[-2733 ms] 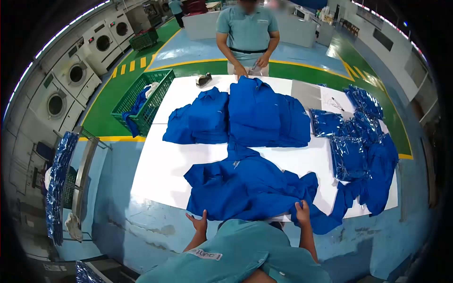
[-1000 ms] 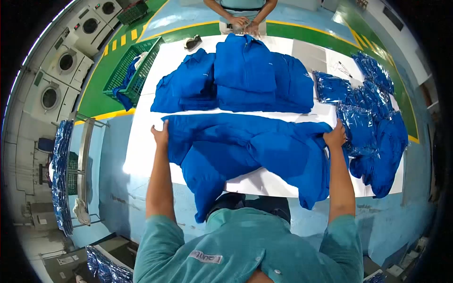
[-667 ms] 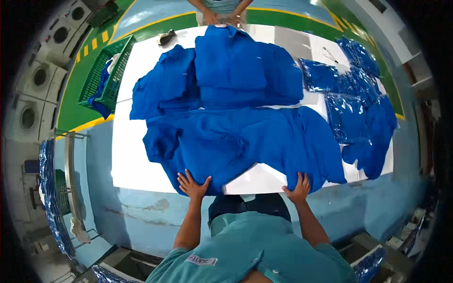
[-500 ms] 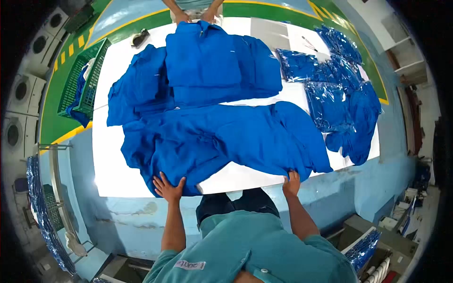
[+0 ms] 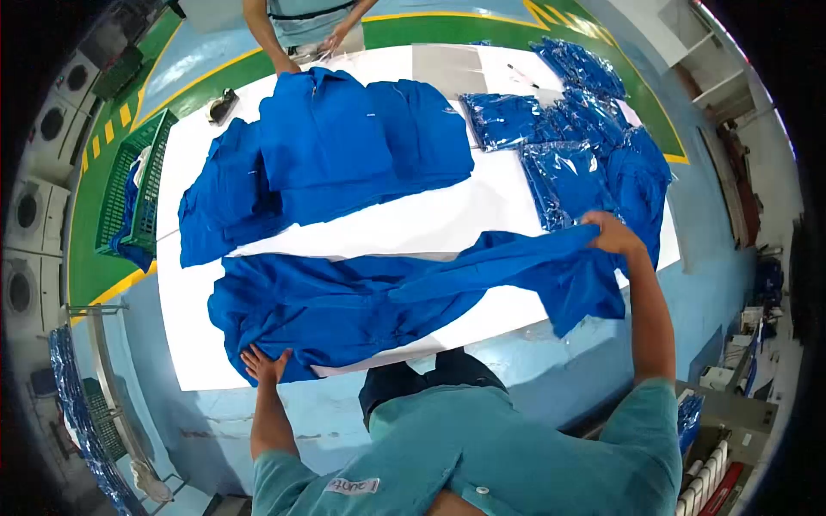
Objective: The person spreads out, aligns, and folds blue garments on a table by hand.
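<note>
A long blue garment (image 5: pixel 344 301) lies rumpled along the near side of the white table (image 5: pixel 482 206); whether it is trousers or a coverall I cannot tell. My left hand (image 5: pixel 265 365) presses flat on its left end near the table edge, fingers spread. At the right, my right hand (image 5: pixel 613 234) is closed on the other end of the garment and holds it up, with a loose part hanging below. Farther back, folded blue garments (image 5: pixel 335 129) are piled beside another folded blue garment (image 5: pixel 222 189).
Several blue garments in clear plastic bags (image 5: pixel 564 176) are heaped at the right. A green basket (image 5: pixel 159 163) with cloth stands off the left edge. A dark tape dispenser (image 5: pixel 222 107) and a pen (image 5: pixel 523 76) lie at the back. Across the table is a co-worker (image 5: pixel 314 30).
My right hand has gripped the garment's right end and lifted it up, away from the near edge. My left hand stays on the left end. One co-worker's hand has come off the pile.
</note>
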Tool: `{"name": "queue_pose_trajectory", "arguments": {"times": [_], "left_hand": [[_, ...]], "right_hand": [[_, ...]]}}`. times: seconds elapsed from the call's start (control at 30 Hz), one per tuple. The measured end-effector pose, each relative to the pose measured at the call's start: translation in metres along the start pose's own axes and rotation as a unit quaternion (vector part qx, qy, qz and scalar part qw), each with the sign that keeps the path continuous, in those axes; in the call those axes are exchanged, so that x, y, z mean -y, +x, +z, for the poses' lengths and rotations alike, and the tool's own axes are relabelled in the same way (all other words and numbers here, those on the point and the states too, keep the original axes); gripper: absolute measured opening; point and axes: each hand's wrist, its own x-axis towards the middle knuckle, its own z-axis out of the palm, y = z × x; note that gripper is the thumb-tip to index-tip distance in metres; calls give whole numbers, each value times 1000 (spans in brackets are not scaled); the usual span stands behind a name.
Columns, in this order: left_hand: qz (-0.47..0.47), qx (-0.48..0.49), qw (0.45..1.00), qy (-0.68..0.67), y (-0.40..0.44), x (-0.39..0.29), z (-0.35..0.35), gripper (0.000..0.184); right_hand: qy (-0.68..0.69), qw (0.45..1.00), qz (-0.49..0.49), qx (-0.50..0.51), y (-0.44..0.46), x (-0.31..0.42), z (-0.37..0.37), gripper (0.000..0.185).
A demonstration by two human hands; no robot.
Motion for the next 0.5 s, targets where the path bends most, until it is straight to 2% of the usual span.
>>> {"name": "queue_pose_trajectory", "arguments": {"times": [0.03,0.1,0.13,0.17,0.2,0.23,0.3,0.33,0.37,0.43,0.47,0.5], "left_hand": [[-8,2,1000,7,1,7,1,139],[-23,12,1000,9,-7,10,-9,139],[-30,23,999,7,-9,5,-15,139],[-35,34,999,5,-11,-3,-21,139],[-39,43,998,1,-11,-9,-24,139],[-53,24,998,-1,-10,-14,-23,135],[-69,1,998,-1,-10,-28,-24,130],[-46,-100,992,-64,-17,-42,-22,119],[-23,-197,972,-123,-29,-56,-21,108],[203,-254,933,-156,-59,-105,-38,86],[274,-186,926,-180,-66,-124,-48,86],[254,-158,945,-131,-67,-133,-50,94]], "right_hand": [[41,997,69,9,27,-14,-14,31],[45,989,45,-130,77,-84,-9,41],[48,990,43,-125,80,-60,-3,41],[-186,933,93,-295,83,-33,9,46],[-403,790,134,-441,81,-11,14,52],[-321,845,104,-414,81,-15,29,54],[-199,914,33,-353,67,-11,85,56],[-132,939,5,-317,60,-8,113,58],[-111,955,39,-274,44,7,150,61],[-118,961,77,-238,15,20,212,74],[-113,961,165,-191,2,12,248,92],[-145,944,208,-211,-9,-1,286,104]]}}
